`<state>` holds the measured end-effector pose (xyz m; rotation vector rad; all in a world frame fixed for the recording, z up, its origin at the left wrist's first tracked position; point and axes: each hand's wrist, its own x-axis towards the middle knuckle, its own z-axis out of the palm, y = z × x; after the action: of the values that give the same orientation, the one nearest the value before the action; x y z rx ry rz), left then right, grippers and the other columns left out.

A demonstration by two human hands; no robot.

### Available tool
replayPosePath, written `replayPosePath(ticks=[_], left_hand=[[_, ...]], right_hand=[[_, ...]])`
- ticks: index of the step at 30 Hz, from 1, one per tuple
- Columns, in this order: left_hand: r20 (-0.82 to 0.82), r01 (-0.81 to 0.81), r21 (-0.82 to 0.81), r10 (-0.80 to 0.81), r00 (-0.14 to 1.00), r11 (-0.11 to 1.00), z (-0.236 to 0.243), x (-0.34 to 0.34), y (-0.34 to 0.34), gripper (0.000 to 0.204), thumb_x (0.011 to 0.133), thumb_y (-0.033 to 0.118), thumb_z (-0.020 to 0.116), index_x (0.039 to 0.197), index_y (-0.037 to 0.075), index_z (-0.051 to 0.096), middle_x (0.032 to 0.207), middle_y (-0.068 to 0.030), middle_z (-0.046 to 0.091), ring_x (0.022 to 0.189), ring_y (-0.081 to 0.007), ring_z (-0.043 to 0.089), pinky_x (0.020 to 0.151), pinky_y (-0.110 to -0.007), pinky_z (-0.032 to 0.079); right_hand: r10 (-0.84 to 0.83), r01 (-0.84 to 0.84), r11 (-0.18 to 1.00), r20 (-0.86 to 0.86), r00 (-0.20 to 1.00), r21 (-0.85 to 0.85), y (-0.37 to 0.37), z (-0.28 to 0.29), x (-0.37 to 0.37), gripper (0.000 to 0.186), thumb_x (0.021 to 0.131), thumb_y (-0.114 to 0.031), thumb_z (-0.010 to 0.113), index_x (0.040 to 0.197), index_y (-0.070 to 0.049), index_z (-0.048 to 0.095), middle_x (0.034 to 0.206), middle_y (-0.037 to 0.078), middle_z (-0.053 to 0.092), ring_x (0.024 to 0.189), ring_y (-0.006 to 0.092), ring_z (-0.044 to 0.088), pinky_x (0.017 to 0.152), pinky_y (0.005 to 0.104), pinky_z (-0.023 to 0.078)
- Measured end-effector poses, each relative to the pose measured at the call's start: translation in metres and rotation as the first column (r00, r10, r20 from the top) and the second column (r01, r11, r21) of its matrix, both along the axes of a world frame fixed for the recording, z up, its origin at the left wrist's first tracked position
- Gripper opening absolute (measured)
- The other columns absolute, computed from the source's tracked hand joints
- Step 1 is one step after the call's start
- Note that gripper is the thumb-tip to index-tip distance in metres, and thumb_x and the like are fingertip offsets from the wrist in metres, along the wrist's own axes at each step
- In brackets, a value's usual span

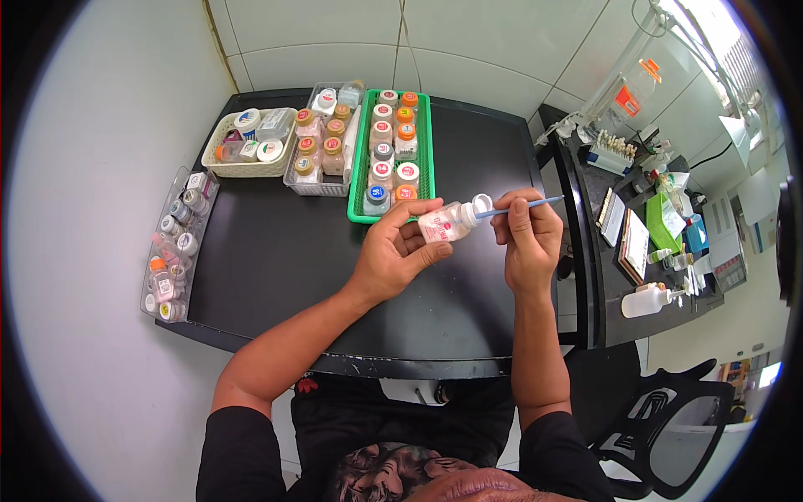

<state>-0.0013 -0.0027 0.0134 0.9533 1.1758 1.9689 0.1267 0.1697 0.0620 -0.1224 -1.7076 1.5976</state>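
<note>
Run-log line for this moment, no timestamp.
left hand: holds tilted bottle | right hand: holds blue stick, end at bottle mouth, insertion unclear | nearby: green basket

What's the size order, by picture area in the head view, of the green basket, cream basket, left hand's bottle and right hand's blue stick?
1. Green basket
2. Cream basket
3. Bottle, likely enlarged by being raised nearer the camera
4. Blue stick, thin and partly covered by the right hand

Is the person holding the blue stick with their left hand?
No, the right hand holds the blue stick, while the left hand holds the small bottle.
</note>
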Motion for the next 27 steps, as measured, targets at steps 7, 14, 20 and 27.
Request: replayPosePath(ticks=[7, 14, 20, 27], left_hand=[[0.022, -0.024, 0.047, 0.023, 0.999, 0.999, -0.004, -0.001, 0.0, 0.056, 0.095, -0.001, 0.08, 0.143, 0.0, 0.052, 0.133, -0.0145, 0.067, 0.121, -0.0212, 0.069, 0.1, -0.034, 0.061], [0.012, 0.01, 0.015, -0.011, 1.0, 1.0, 0.0, 0.001, 0.0, 0.056, 0.097, 0.002, 0.079, 0.147, 0.001, 0.052, 0.136, -0.0142, 0.066, 0.122, -0.0191, 0.068, 0.1, -0.033, 0.06], [-0.031, -0.005, 0.028, 0.005, 1.0, 1.0, 0.001, 0.001, -0.002, 0.055, 0.104, 0.01, 0.073, 0.152, 0.0, 0.049, 0.143, -0.0159, 0.062, 0.125, -0.0241, 0.068, 0.103, -0.036, 0.059], [0.019, 0.013, 0.091, -0.015, 1.0, 0.996, -0.001, 0.001, 0.001, 0.062, 0.102, 0.0, 0.071, 0.158, 0.0, 0.045, 0.146, -0.0161, 0.06, 0.126, -0.026, 0.068, 0.107, -0.037, 0.059]], right_hand=[[0.096, -0.095, 0.995, 0.018, 0.995, -0.008, -0.004, 0.002, 0.001, 0.026, 0.112, -0.02, 0.061, 0.107, 0.003, 0.072, 0.084, 0.009, 0.071, 0.063, 0.008, 0.053, 0.056, 0.0232, 0.039], [0.059, -0.059, 0.998, -0.029, 0.998, 0.001, 0.0, -0.001, 0.0, 0.028, 0.113, -0.02, 0.06, 0.103, 0.003, 0.071, 0.08, 0.008, 0.067, 0.061, 0.0081, 0.05, 0.055, 0.0231, 0.037], [0.073, -0.076, 0.996, -0.054, 0.996, -0.051, 0.004, 0.001, 0.001, 0.029, 0.113, -0.021, 0.06, 0.101, 0.003, 0.071, 0.079, 0.007, 0.066, 0.061, 0.0078, 0.05, 0.056, 0.0229, 0.037], [-0.048, 0.048, 0.994, -0.006, 0.999, 0.095, -0.003, 0.005, 0.004, 0.026, 0.112, -0.017, 0.061, 0.101, 0.004, 0.071, 0.082, 0.007, 0.068, 0.069, 0.0091, 0.058, 0.062, 0.0228, 0.042]])
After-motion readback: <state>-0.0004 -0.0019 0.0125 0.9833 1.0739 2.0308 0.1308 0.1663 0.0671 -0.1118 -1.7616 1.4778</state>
